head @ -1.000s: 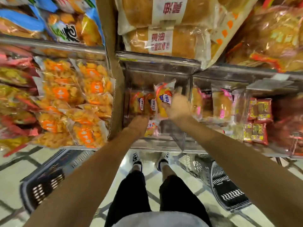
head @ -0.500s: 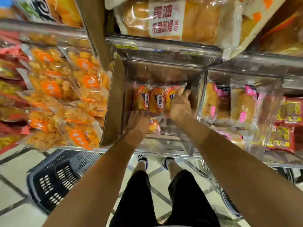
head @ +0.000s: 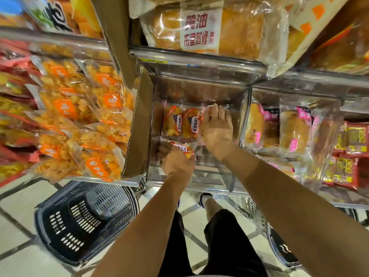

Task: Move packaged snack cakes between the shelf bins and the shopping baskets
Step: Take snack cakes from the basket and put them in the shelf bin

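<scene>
Pale tiled floor (head: 18,254) with dark diagonal seams below; metal-railed shelving (head: 199,62) above, brightly and evenly lit.

We stand in a shop, at a snack aisle: metal shelves (head: 195,62) carry clear bins (head: 235,176) of wrapped cakes, bagged bread loaves (head: 199,31) and orange snack packets (head: 65,106), and a black shopping basket (head: 79,222) sits on the tiled floor (head: 16,236).

Two orange-wrapped snack cakes (head: 181,124) upright in the clear shelf bin (head: 199,86), a third cake (head: 182,148) lying flat in my left grip (head: 177,163), dark basket (head: 79,220) on the floor
</scene>
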